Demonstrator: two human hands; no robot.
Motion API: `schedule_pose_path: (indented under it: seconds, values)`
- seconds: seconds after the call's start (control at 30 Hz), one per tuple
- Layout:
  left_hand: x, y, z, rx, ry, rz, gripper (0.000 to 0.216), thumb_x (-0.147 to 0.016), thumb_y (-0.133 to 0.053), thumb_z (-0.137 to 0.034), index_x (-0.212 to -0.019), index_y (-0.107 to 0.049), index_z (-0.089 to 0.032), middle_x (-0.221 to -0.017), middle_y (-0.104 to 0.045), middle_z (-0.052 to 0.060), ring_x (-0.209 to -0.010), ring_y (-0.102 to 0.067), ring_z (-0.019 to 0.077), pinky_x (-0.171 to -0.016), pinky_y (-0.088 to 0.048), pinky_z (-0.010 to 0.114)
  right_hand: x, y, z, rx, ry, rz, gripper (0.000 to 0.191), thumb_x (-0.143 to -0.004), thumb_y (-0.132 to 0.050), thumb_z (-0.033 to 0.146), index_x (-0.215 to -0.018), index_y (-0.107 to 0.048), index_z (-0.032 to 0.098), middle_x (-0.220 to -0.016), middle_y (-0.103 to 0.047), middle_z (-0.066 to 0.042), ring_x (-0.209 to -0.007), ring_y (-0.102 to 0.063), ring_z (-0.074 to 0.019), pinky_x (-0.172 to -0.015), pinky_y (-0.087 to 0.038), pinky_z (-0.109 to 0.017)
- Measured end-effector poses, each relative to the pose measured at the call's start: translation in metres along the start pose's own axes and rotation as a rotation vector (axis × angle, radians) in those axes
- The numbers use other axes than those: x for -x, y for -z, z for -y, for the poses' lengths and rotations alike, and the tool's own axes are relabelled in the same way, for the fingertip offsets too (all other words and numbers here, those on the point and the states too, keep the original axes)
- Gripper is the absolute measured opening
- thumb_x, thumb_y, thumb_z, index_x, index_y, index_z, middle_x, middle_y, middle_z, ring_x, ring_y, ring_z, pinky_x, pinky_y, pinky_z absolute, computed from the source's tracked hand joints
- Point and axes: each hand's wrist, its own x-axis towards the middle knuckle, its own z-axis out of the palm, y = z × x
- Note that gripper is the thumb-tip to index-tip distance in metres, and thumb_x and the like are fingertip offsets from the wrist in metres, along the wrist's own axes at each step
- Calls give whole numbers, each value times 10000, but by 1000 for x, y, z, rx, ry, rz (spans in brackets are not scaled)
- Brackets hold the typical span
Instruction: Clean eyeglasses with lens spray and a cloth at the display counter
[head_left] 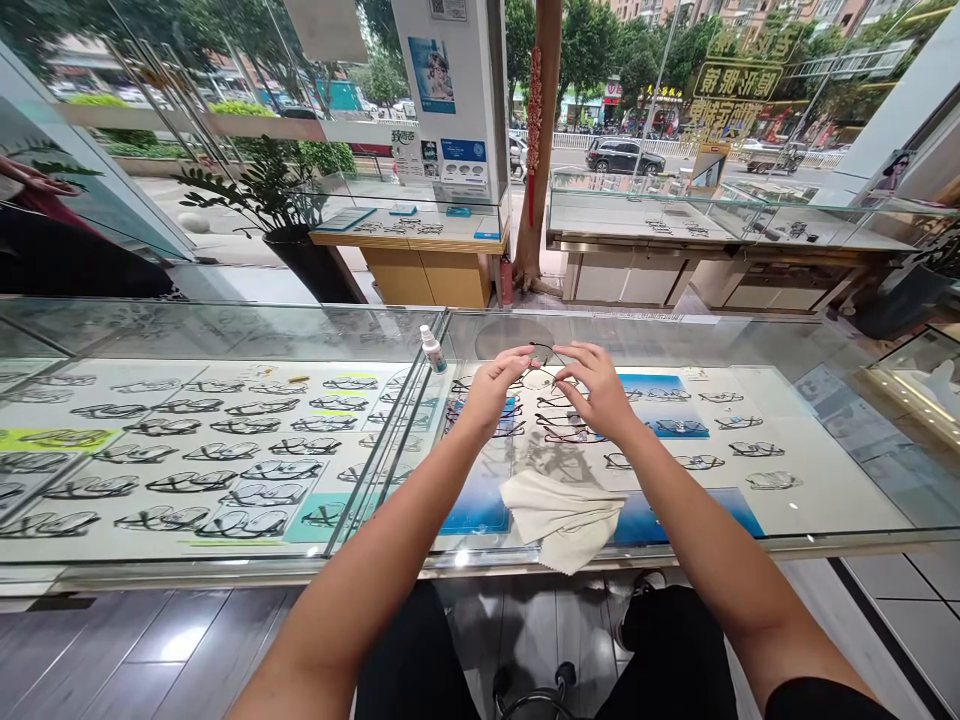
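Note:
Both of my hands hold one pair of thin-framed eyeglasses (543, 362) above the glass display counter (450, 555). My left hand (495, 388) pinches the left side of the frame. The fingers of my right hand (596, 388) are closed on its right side. Fine parts of the frame are too small to make out. Nearer to me, a crumpled cream cleaning cloth (562, 515) lies on the glass, its lower corner at the counter's front edge. Beyond my left hand stands a small white spray bottle (433, 350), upright on the glass.
Under the glass lie rows of eyeglasses (232, 452), to the left and right of my arms. A metal seam (386, 450) divides the counter. Further off are a potted plant (289, 235), a wooden display case (427, 270) and another glass case (637, 235). Part of a person (67, 240) shows at far left.

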Motion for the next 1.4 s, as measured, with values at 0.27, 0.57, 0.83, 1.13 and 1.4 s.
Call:
schedule_pose_path:
  seconds: [0.27, 0.57, 0.83, 1.13, 1.4]
  values:
    - [-4, 2, 4, 52, 22, -36, 349, -772, -868, -567, -868, -857, -232, -1488, -747, 121, -1559, -536, 385, -1302, -381, 527, 1, -2, 0, 30, 1, 2, 146, -1089, -610, 279, -1035, -746, 277, -1486, -747, -100, -1468, -564, -371, -1228, -467, -640]
    - [-7, 10, 9, -117, -161, 12, 362, -876, -820, -597, -909, -815, -237, -1637, -609, 136, -1668, -431, 387, -1263, -480, 523, 2, -1, -1, -31, -49, 49, 125, -1092, -607, 308, -1033, -712, 274, -1420, -766, -105, -1426, -577, -356, -1208, -449, -593]
    - [1, 17, -12, -405, -348, 183, 332, -981, -722, -564, -912, -803, -250, -1703, -575, 99, -1650, -442, 369, -1375, -306, 632, 2, 0, 2, -40, 7, 145, 164, -1118, -572, 328, -1082, -722, 272, -1448, -749, -104, -1400, -555, -354, -1187, -446, -602]
    - [4, 24, -24, -516, -353, 318, 334, -1015, -693, -560, -948, -823, -259, -1789, -487, 67, -1680, -394, 374, -1383, -292, 637, 2, -1, 2, -41, 19, 235, 206, -1105, -600, 294, -1094, -806, 280, -1499, -732, -96, -1421, -538, -368, -1182, -468, -634]
    - [0, 31, -27, -478, -341, 307, 379, -1014, -672, -589, -912, -799, -247, -1741, -541, 86, -1649, -436, 367, -1375, -315, 616, 2, 7, 5, -142, 1, 243, 290, -1133, -593, 435, -1096, -847, 300, -1520, -739, -85, -1481, -542, -367, -1235, -452, -667]
